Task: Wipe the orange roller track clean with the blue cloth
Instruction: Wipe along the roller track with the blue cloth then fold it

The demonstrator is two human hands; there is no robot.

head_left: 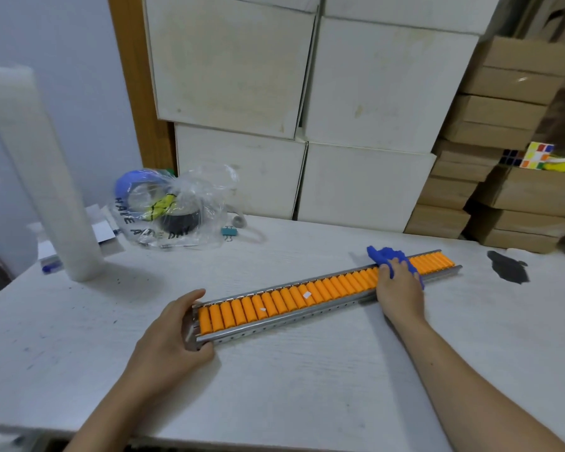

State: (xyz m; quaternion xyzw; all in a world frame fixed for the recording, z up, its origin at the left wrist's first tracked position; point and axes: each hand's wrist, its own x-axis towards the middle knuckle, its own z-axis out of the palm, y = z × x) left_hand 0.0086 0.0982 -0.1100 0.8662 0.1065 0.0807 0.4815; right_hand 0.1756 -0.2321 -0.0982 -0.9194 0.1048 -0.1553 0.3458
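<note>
The orange roller track (294,298) lies slantwise across the white table, its metal frame running from near left to far right. My left hand (173,327) grips the near left end of the frame, thumb and fingers curled round it. My right hand (400,288) holds the crumpled blue cloth (387,256) and presses it onto the rollers toward the far right part of the track. Two small white scraps sit on rollers near the middle.
A clear plastic bag (173,207) with tape rolls and a teal binder clip (228,232) lie at the back left. A tall white roll (46,177) stands at the left. White boxes (307,125) stack behind; a dark stain (508,270) marks the table at right.
</note>
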